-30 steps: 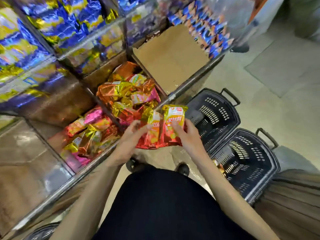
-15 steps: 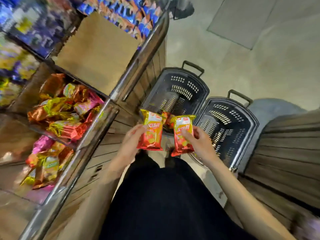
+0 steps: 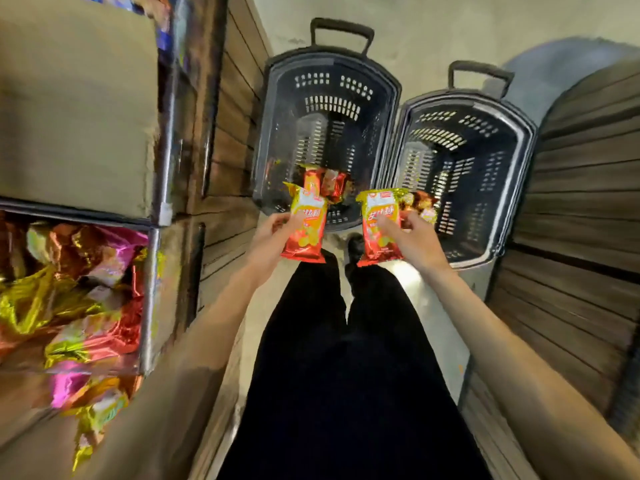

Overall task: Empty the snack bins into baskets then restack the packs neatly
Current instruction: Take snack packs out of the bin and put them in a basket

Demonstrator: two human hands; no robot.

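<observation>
My left hand (image 3: 268,235) grips one red and yellow snack pack (image 3: 306,225) by its left edge. My right hand (image 3: 414,237) holds a second, matching pack (image 3: 379,226). Both packs hang upright over the near rims of two dark plastic baskets on the floor. The left basket (image 3: 277,116) has a few red packs (image 3: 329,183) at its near end. The right basket (image 3: 519,161) holds some packs (image 3: 420,204) near my right hand. At the left, a snack bin (image 3: 149,292) is full of shiny gold, red and pink packs (image 3: 79,306).
A bin lined with bare cardboard (image 3: 76,98) sits beyond the filled one. Wooden slatted panels (image 3: 228,140) front the shelf unit, and another slatted unit (image 3: 581,209) stands at the right. My dark trousers (image 3: 346,375) fill the narrow floor strip between them.
Both hands carried the two packs away from the bin and rightward over the baskets. My view swung from the shelf down toward the floor.
</observation>
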